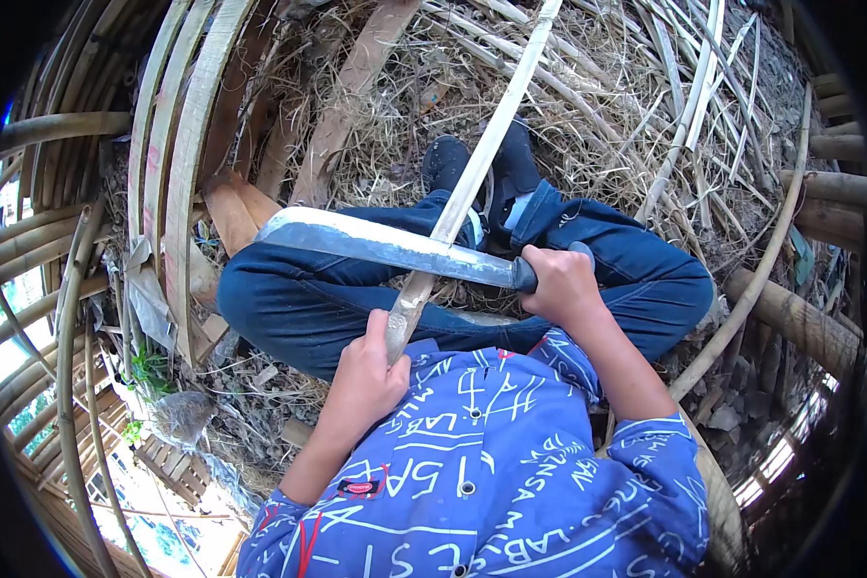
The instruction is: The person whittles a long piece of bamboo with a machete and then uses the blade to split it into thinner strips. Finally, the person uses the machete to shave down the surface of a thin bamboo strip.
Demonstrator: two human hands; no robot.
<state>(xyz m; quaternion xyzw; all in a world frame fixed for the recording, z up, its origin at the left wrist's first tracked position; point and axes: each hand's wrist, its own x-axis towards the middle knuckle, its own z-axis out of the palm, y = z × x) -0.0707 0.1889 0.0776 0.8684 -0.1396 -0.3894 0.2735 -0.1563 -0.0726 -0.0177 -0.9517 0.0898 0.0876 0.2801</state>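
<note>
My left hand [366,374] is wrapped round the near end of a long, pale wooden strip [482,159], close to my shirt. The strip slants away between my shoes, up to the far edge of the view. In my right hand [559,284] is the dark handle of a machete [366,241], whose broad blade points left. The blade lies across the strip, overlapping it a little beyond my left hand. Its edge has a bright, worn band, and the tip reaches over my knee on the left.
I sit cross-legged in dark jeans [289,308]. Long wooden slats [154,164] lean at the left. Dry straw and shavings [395,116] cover the ground ahead, with thin sticks [694,96] at the right. Bamboo pole walls [838,193] stand on both sides.
</note>
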